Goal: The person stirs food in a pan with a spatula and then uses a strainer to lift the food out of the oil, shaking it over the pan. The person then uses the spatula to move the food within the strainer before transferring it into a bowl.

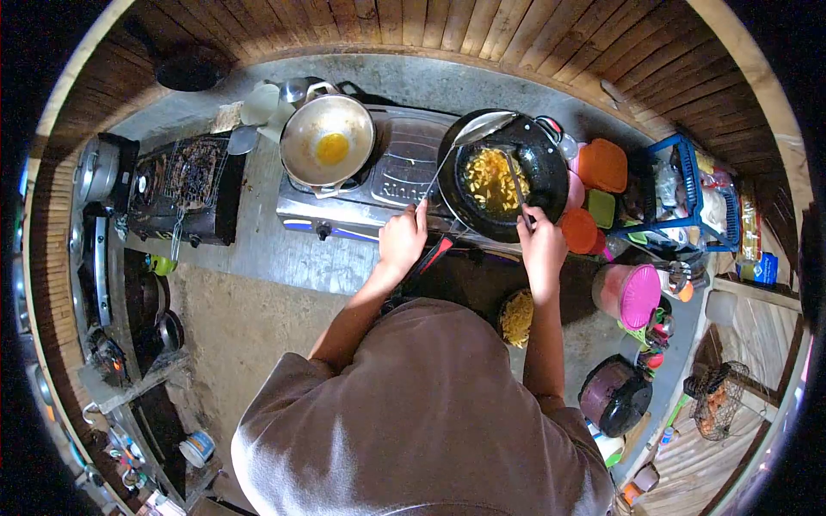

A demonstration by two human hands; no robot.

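With the left hand (pixel 403 237) gripped a ladle (pixel 484 127) and with the right hand (pixel 543 241) a dark utensil (pixel 517 181) over food (pixel 483 170) in the wok (pixel 547 169), upper right of centre, probably risking hot splashes if stirred sharply.

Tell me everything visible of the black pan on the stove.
The black pan is round, deep and glossy, apparently coated metal, sitting level on the right side of the stove. A small loop shows at its far right rim; a black-and-red handle seems to point toward the person. Yellowish pieces lie in oily-looking liquid inside. A broad metal utensil overlaps the far rim, and a slim utensil reaches into the food; exact contact is unclear.
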